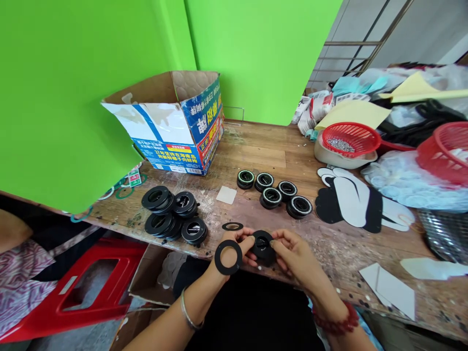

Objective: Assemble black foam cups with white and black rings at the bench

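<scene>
Both hands meet at the near edge of the wooden table point(256, 156). My left hand point(239, 243) and my right hand point(292, 253) pinch a round black disc part point(262, 246) between their fingertips. A thin black flat ring point(228, 257) hangs against my left wrist and palm. Another thin black ring point(232, 226) lies on the table just behind my left hand. To the left sit stacks of plain black disc parts point(173, 214). Behind my hands stand several black discs with pale rims point(274, 191).
An open cardboard box point(175, 122) stands at the back left. Black-and-white cut shapes point(351, 200) lie to the right, with red baskets point(351, 139) and bags of clutter behind. A red plastic stool point(84, 287) is below the table's left edge. White paper pieces point(391, 287) lie near right.
</scene>
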